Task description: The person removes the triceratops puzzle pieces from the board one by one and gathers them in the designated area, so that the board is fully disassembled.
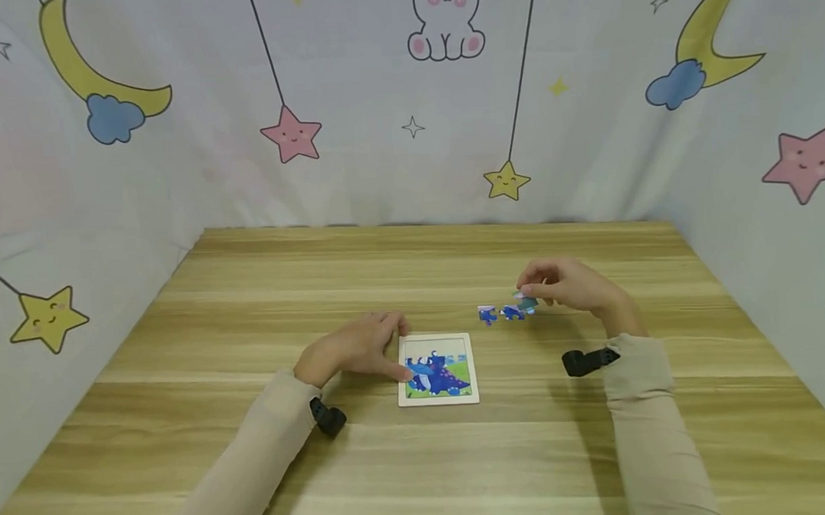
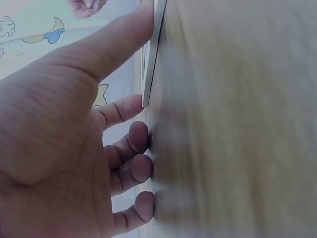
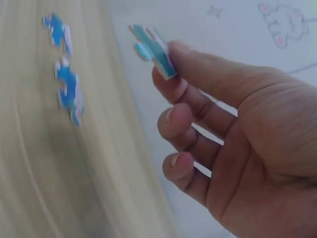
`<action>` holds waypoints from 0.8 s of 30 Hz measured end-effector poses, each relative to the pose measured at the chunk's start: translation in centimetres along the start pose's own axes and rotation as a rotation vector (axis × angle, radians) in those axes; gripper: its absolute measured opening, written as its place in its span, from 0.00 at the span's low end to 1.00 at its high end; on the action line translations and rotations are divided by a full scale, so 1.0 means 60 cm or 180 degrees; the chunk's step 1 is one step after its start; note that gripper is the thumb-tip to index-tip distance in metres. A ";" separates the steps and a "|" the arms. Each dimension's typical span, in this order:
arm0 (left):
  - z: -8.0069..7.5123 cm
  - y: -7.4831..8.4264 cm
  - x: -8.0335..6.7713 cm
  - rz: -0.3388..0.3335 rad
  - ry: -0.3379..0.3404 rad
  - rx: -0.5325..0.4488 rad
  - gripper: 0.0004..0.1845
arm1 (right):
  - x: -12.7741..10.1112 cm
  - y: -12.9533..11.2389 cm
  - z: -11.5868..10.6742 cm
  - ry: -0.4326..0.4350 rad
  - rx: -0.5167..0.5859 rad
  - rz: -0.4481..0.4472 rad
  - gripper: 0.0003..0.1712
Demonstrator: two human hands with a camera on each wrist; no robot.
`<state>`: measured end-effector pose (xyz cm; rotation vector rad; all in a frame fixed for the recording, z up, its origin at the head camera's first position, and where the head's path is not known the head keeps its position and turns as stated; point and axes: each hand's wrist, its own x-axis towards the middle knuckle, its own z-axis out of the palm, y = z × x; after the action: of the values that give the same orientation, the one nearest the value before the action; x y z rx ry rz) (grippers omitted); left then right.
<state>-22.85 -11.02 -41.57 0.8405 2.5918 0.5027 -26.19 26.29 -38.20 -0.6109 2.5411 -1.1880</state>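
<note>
The left hand rests on the counter with relaxed fingers, grasping nothing, its thumb touching the left edge of the puzzle board. The right hand pinches a teal piece just above the counter, right of and behind the board. Two blue pieces lie just beside it on the counter

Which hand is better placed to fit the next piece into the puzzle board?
Right. The right hand already pinches a puzzle piece, while the left hand rests on the puzzle board.
</note>
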 end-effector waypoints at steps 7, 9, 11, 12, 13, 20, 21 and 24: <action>-0.003 0.005 0.002 0.0003 -0.0013 0.0057 0.37 | -0.018 0.039 -0.015 -0.0011 0.0103 0.0364 0.12; -0.004 0.005 0.001 0.0009 -0.0022 0.0072 0.37 | -0.019 0.044 -0.013 0.0025 -0.0012 0.0433 0.11; -0.004 0.004 0.000 0.0020 -0.0024 0.0075 0.37 | -0.018 0.045 -0.011 0.0064 -0.0167 0.0482 0.10; -0.004 0.004 0.001 0.0026 -0.0025 0.0084 0.37 | -0.018 0.045 -0.010 0.0085 -0.0244 0.0517 0.09; -0.004 0.002 0.000 0.0033 -0.0021 0.0088 0.37 | -0.017 0.043 -0.008 0.0098 -0.0322 0.0538 0.09; -0.002 -0.006 0.000 0.0154 0.0033 0.0127 0.37 | -0.020 0.023 -0.007 0.0164 -0.0840 0.0609 0.13; -0.001 -0.006 0.000 0.0167 0.0037 0.0127 0.37 | -0.020 0.019 -0.008 0.0182 -0.0883 0.0591 0.13; 0.001 -0.006 0.002 0.0144 0.0041 0.0102 0.36 | -0.016 0.002 -0.005 0.0195 -0.0956 0.0410 0.13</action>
<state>-23.09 -11.21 -41.80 0.9113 2.6042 0.4820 -25.50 27.05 -38.04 -0.4707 2.7885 -0.8007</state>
